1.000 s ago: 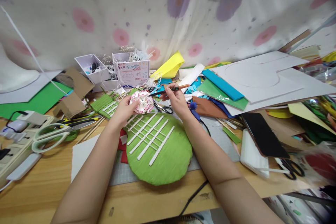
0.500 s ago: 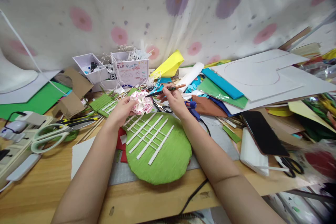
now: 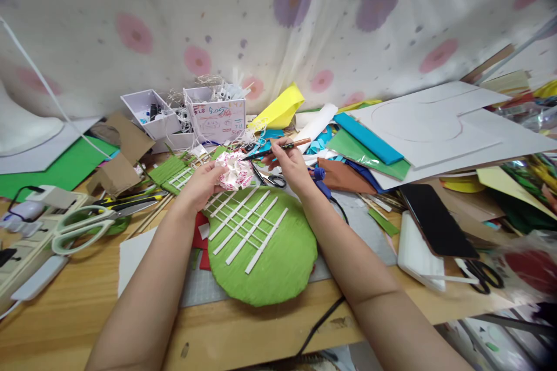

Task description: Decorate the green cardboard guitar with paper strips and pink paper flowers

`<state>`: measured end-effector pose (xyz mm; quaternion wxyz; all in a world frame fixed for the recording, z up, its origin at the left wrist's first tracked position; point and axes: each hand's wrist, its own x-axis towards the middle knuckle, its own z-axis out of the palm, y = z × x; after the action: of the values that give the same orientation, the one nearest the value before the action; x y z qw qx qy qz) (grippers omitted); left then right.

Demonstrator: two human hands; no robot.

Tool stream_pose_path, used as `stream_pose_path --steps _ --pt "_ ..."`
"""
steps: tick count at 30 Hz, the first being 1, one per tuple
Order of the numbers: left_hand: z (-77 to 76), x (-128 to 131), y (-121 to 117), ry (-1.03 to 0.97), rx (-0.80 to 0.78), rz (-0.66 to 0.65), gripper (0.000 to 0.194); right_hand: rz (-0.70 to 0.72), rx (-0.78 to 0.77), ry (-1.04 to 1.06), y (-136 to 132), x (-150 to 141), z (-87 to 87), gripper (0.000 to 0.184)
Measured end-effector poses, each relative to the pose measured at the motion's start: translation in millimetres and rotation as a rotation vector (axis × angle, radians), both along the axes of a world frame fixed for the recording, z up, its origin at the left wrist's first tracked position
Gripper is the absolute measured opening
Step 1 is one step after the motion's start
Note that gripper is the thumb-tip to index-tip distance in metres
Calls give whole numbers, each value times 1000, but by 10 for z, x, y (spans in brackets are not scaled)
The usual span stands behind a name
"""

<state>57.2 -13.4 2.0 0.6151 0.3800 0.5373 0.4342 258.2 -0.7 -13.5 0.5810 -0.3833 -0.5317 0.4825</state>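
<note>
My left hand point(image 3: 203, 182) is closed around a white paper flower with pink dots point(image 3: 235, 169), held just above the far edge of a round green disc point(image 3: 265, 246). White strips form a lattice on the disc's upper half. My right hand point(image 3: 289, 167) pinches a thin brown pen point(image 3: 278, 149) whose dark tip points left at the flower. The pen tip sits right beside the flower's top right edge.
Large scissors point(image 3: 89, 224) and a white power strip point(image 3: 21, 255) lie at the left. White boxes point(image 3: 191, 119) stand at the back. Coloured paper sheets point(image 3: 369, 148), white boards point(image 3: 435, 127), a black phone point(image 3: 437, 225) and small black scissors point(image 3: 481, 276) crowd the right side.
The two hands, the flower and the pen have barely shifted; the pen tip stays at the flower.
</note>
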Motion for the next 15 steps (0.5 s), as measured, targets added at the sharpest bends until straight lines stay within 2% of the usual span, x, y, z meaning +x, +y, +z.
stream_pose_path --steps 2,7,15 --pt "19 10 -10 -13 -10 -3 14 31 -2 -14 -6 -5 2 51" --pt "39 20 -19 -10 -14 4 5 -24 14 -2 -7 11 1 50" --pt "78 88 -38 -46 23 94 9 -36 64 -59 -26 12 10 45"
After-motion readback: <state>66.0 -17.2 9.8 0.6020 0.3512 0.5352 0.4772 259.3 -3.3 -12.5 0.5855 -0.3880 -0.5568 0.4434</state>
